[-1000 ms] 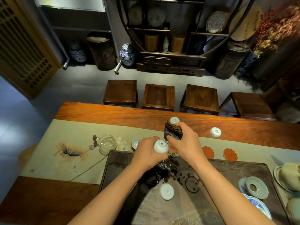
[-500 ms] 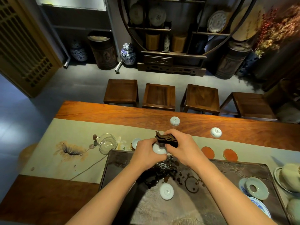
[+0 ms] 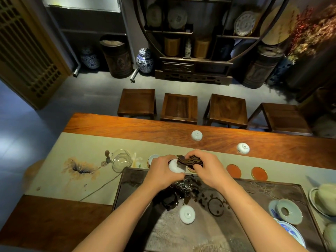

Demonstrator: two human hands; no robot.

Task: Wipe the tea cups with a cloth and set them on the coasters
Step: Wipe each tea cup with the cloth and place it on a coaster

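Item, nearest: dark tea tray, wet-stained at centre, bearing one white cup upside down near the front, and a celadon saucer toward the right edge.

Item: left hand, above the tray's far rim, fingers curled round a white tea cup; the cup is held off the surface.

Item: right hand, fingers pinching a dark folded cloth, which is pressed against the held cup at its upper right side.

Item: row beyond the tray on the pale table runner. From the left: glass pitcher; one cup upright on a coaster; a coaster partly hidden under the hands; two bare orange coasters and, just beside each other.

Item, farthest on the table: two further white cups and, upside down on bare wood, well apart from the coasters.

Step in hand, by judgement: wiping the second cup; one is placed, three wait.

Next move calls for: lifting the cloth clear, turning the cup mouth-up if it is inverted (not clear here), and lowering it squarely onto the nearest free coaster, probably the one beneath the hands.
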